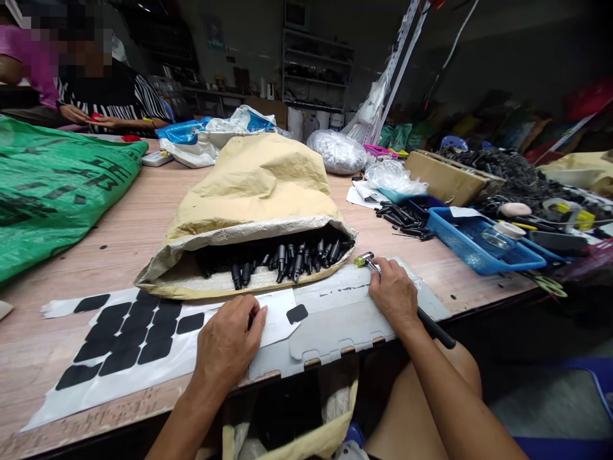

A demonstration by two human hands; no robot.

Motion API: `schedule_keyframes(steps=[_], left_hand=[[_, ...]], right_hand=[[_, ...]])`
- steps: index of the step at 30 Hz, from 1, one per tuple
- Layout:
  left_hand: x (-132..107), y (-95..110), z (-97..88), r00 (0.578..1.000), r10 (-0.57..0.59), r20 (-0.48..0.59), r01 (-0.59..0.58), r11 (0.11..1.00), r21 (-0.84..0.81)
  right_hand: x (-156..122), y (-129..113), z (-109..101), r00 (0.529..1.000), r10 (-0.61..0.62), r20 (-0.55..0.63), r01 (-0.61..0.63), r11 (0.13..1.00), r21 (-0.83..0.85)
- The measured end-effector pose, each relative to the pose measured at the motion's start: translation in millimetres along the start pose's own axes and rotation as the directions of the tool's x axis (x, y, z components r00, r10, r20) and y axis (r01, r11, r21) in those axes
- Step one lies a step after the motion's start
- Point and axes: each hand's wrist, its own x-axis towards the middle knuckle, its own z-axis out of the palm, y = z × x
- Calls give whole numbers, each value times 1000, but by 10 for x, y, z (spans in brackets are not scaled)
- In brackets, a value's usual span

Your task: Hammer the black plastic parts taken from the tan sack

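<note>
My right hand is wrapped around a small hammer with a black grip, a metal neck and a yellowish clear tip. It rests over a grey board at the table's front edge. My left hand is closed, thumb against the curled fingers, above a white sheet bearing black rounded squares. A dark bit shows between thumb and finger, too small to name. Just beyond both hands a tan woven sack lies with its mouth towards me. Black tubular parts spill inside its opening.
A green sack covers the table's left. To the right are loose black parts, a blue tray and a cardboard box. Below the edge hangs another open sack. Two people sit across at the far left.
</note>
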Motion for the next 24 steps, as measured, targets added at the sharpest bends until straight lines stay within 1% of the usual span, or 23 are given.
schedule_keyframes(steps=[2, 7, 13, 17, 24], left_hand=[[-15, -9, 7, 1000, 10, 12, -10, 1000, -22], [9, -17, -10, 998, -38, 52, 41, 998, -53], [23, -41, -2, 997, -45, 55, 50, 994, -99], [12, -58, 11, 999, -20, 30, 23, 994, -111], [11, -103, 46, 996, 66, -60, -72, 991, -109]], right_hand=[[3, 4, 4, 1000, -2, -1, 2, 1000, -4], [10, -2, 0, 1000, -2, 14, 1, 1000, 17], [-4, -10, -12, 1000, 4, 17, -4, 1000, 12], [-16, -5, -6, 1000, -3, 15, 3, 1000, 7], [-28, 9, 25, 1000, -22, -11, 22, 1000, 0]])
